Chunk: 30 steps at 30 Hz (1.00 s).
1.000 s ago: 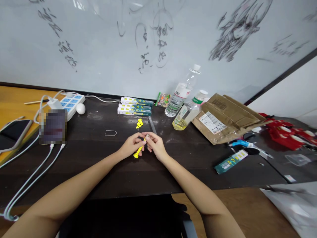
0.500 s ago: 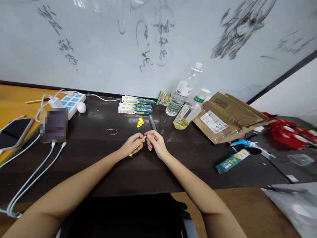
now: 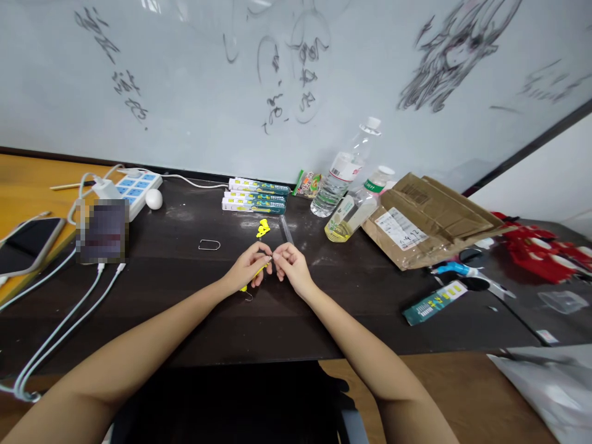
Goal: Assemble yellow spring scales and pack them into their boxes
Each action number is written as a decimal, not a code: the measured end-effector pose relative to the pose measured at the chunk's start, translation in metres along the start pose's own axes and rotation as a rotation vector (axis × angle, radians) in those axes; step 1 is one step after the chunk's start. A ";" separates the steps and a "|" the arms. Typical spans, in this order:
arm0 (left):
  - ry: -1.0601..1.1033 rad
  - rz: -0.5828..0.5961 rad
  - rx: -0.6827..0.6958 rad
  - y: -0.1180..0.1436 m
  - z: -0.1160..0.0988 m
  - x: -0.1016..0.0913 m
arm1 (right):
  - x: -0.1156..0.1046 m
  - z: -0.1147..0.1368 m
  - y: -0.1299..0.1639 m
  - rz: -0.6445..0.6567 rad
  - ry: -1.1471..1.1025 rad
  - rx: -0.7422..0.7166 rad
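Note:
My left hand (image 3: 250,266) is closed around a slim yellow stick (image 3: 244,288), with a thin wire hook (image 3: 248,296) hanging from its lower end. Fingertip to fingertip with it, my right hand (image 3: 290,265) pinches at the stick's upper end; whatever tiny part sits between those fingers is hidden. Just beyond the hands lie small yellow plastic pieces (image 3: 263,228) and a clear plastic tube (image 3: 286,230). A bent U-shaped wire (image 3: 209,245) rests on the dark table to the left.
Several printed boxes (image 3: 254,202) lie along the whiteboard (image 3: 194,86). Two bottles, one of water (image 3: 326,196) and one of yellowish drink (image 3: 342,225), stand near a cardboard parcel (image 3: 430,216). Another box (image 3: 435,302) lies right. Power strip (image 3: 139,191) and cables occupy the left.
My hands have drawn closer together, and the small metallic end that showed between them is now mostly covered. The wire hook below my left hand has turned slightly.

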<state>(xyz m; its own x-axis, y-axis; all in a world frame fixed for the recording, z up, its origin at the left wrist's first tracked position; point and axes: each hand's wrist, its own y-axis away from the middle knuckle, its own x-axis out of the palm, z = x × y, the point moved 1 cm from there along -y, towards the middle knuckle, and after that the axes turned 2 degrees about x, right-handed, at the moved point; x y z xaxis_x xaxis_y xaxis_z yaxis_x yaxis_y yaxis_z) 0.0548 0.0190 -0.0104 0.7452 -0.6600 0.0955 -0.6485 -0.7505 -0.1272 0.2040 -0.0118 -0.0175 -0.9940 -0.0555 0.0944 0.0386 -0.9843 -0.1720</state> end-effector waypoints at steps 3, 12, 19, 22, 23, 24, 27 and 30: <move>-0.006 -0.001 -0.027 0.000 -0.002 -0.001 | 0.000 -0.002 0.000 -0.012 0.015 0.009; 0.022 -0.046 -0.058 -0.003 -0.001 -0.001 | 0.000 0.001 -0.001 -0.030 0.014 0.012; 0.078 -0.213 -0.038 -0.004 0.000 -0.007 | -0.003 -0.003 0.000 -0.038 0.236 -0.037; 0.059 -0.240 -0.029 -0.004 -0.004 -0.009 | -0.003 0.000 0.002 -0.041 0.464 -0.132; 0.057 -0.244 -0.033 -0.003 -0.005 -0.009 | -0.003 0.003 0.002 -0.036 0.570 -0.162; 0.058 -0.249 -0.040 -0.003 -0.005 -0.009 | -0.004 0.005 0.002 -0.022 0.686 -0.187; 0.074 -0.260 -0.058 -0.002 -0.006 -0.009 | -0.008 0.014 -0.009 0.064 1.058 -0.254; 0.084 -0.273 -0.064 -0.003 -0.004 -0.009 | -0.012 0.017 -0.035 0.141 1.341 -0.329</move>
<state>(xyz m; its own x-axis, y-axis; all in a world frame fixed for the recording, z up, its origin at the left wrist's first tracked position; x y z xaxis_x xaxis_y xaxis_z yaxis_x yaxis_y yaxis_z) 0.0491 0.0270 -0.0066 0.8798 -0.4315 0.1995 -0.4360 -0.8997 -0.0232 0.2164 0.0205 0.0045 -0.3292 0.2356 -0.9144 0.3069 -0.8891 -0.3395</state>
